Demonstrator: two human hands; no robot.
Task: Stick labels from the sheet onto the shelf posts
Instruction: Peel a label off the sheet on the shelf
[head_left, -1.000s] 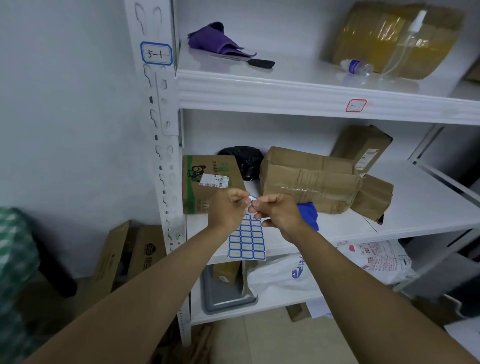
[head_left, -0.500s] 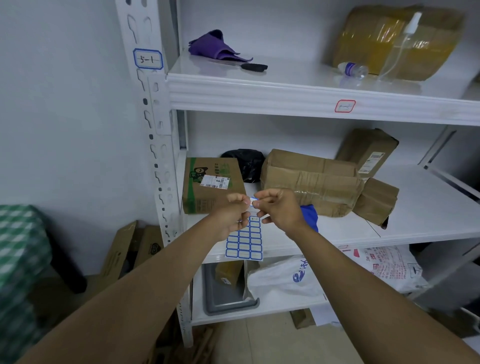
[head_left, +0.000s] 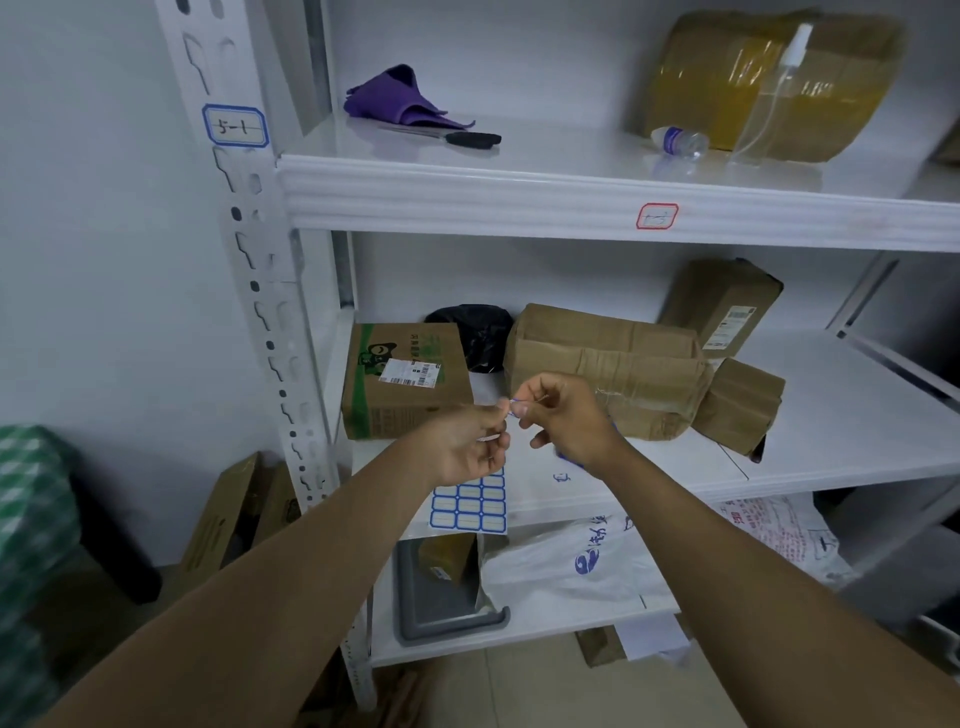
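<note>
Two bare forearms reach forward in front of the shelving. Left hand (head_left: 467, 447) curls its fingers round the top of the label sheet (head_left: 469, 506), which hangs below the fist. Just beside it, the right hand (head_left: 563, 415) pinches a single blue-edged label (head_left: 515, 405) between thumb and forefinger, its other fingers loosely bent. Behind them cardboard boxes (head_left: 605, 369) rest on the middle shelf (head_left: 831, 415). Farther up on the left, the white shelf post (head_left: 270, 322) carries a stuck label marked 5-1 (head_left: 235, 126).
</note>
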